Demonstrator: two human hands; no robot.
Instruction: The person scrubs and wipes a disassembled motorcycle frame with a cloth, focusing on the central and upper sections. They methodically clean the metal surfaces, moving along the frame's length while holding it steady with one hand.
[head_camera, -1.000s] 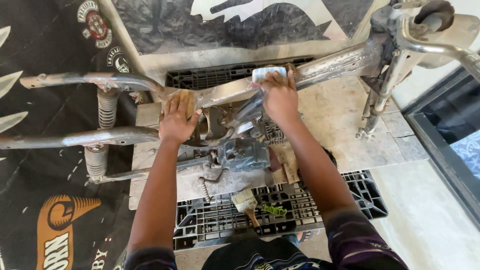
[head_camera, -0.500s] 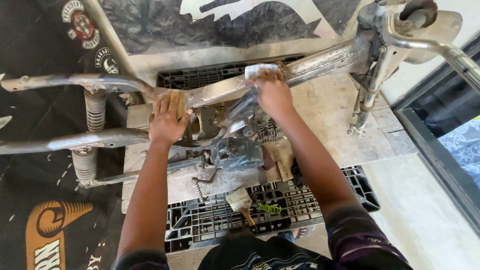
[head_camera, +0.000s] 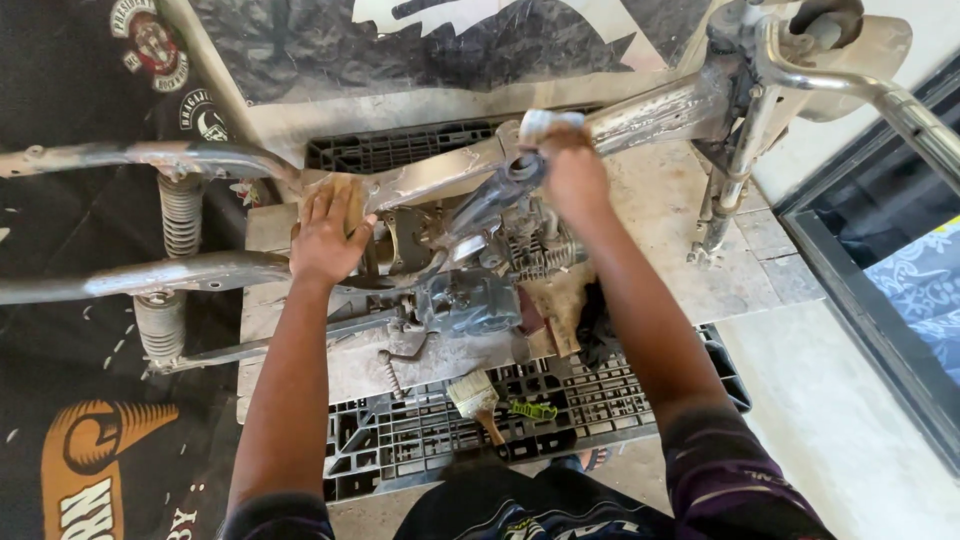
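Left hand (head_camera: 328, 232) flat on frame (head_camera: 440, 175), right hand (head_camera: 570, 170) gripping

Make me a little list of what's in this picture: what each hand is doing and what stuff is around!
Left hand: left hand lies flat on a tan pad on the motorbike frame
Right hand: right hand grips a pale cloth pressed on the frame's top tube
Under the frame: grey engine
On the black crate: paintbrush, small green thing
Left side: two springs
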